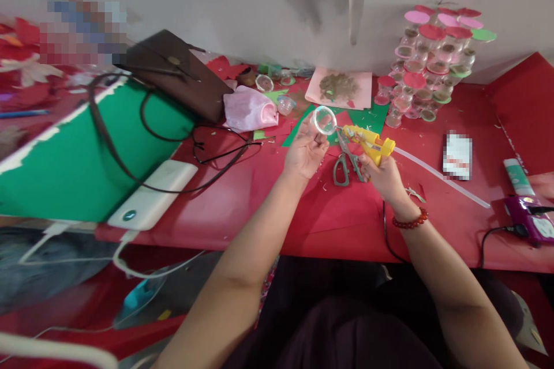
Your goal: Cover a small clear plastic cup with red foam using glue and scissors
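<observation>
My left hand (306, 153) is closed on a small clear plastic cup (324, 120), its round rim turned toward my right hand. Wrapped around the handle of a yellow glue gun (367, 139) is my right hand (383, 174); the nozzle points left, close by the cup's rim. Whether nozzle and rim touch, I cannot tell. A long whitish glue stick (445, 177) sticks out from the back of the gun. Below the nozzle, scissors (341, 170) with grey-green handles lie on red paper, partly behind my right hand.
Stacked cups with coloured paper discs (426, 66) stand at the back right. A brown handbag (177, 72), a white power bank (153, 196) and eyeglasses (212, 155) are on the left. To the right lie a phone (457, 155), a glue tube (518, 177) and a purple power strip (530, 219) with cords.
</observation>
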### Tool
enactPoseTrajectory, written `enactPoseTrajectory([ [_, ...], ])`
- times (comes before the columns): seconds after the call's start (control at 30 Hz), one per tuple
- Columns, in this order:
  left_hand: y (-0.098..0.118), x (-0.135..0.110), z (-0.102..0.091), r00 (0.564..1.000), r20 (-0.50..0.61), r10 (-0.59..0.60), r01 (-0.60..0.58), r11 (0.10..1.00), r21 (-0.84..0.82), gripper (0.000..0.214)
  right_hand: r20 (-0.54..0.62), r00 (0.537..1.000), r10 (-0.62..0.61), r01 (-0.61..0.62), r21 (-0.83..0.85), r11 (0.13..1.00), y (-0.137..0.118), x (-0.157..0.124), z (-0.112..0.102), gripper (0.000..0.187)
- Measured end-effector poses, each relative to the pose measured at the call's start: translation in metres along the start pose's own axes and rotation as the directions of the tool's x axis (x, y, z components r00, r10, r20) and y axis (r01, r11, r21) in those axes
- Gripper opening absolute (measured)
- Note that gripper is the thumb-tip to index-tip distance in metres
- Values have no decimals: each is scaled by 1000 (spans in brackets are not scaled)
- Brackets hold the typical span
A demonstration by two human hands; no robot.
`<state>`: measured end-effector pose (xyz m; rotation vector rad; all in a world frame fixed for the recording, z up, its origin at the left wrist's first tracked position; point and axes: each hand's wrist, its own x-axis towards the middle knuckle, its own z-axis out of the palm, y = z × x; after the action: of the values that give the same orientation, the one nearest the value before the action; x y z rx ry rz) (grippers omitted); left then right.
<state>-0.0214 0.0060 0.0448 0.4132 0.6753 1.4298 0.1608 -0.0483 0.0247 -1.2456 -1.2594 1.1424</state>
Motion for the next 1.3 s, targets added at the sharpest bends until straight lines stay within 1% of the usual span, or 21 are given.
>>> enactPoseTrajectory([
  [0.1,1,-1,2,1000,-2,-1,1,1000,1,43,20,1000,0,0,-1,1000,-3,-2,0,60],
  [0.23,3,-2,3,1000,-5,2,-2,1000,25,47,61,998,1,1,-31,1000,-6,-5,0,62],
  [0.37,2,-2,3,1000,-22,-10,11,999,31,52,44,999,0,2,-54,999,-6,-5,-1,60],
  [0.5,1,-1,1,1000,-16,-18,18,1000,5,56,20,1000,-12,12,-31,999,-3,-2,-2,60],
  [0.6,0,-1,0,1000,1,-25,25,1000,2,54,29,999,-23,23,-4,1000,-1,1,-3,60],
  [0.7,-1,0,-1,1000,12,-25,24,999,27,50,35,999,-40,38,44,998,-1,2,-3,59],
  [0.8,-2,1,-2,999,27,-36,35,999,34,42,19,999,-30,28,87,996,-2,2,-2,55],
  [0.9,-2,3,-4,997,41,-72,70,997,31,28,-35,999,-2,6,116,993,-4,2,-2,54],
  [1.0,-1,4,-4,996,54,-76,76,997,-6,18,-124,992,20,2,180,984,-6,3,-4,53],
  [1.07,0,5,-4,996,57,-65,67,997,-31,18,-198,978,63,-14,237,971,-8,6,-7,52],
  [1.13,2,6,-5,997,48,-64,66,997,-44,21,-294,946,136,-45,297,954,-9,9,-11,48],
  [1.23,3,8,-6,996,33,-86,88,994,-57,23,-439,861,256,-52,425,903,-7,15,-16,42],
  [1.3,3,8,-7,994,34,-102,104,993,-62,23,-498,805,322,-35,501,865,-3,19,-19,41],
])
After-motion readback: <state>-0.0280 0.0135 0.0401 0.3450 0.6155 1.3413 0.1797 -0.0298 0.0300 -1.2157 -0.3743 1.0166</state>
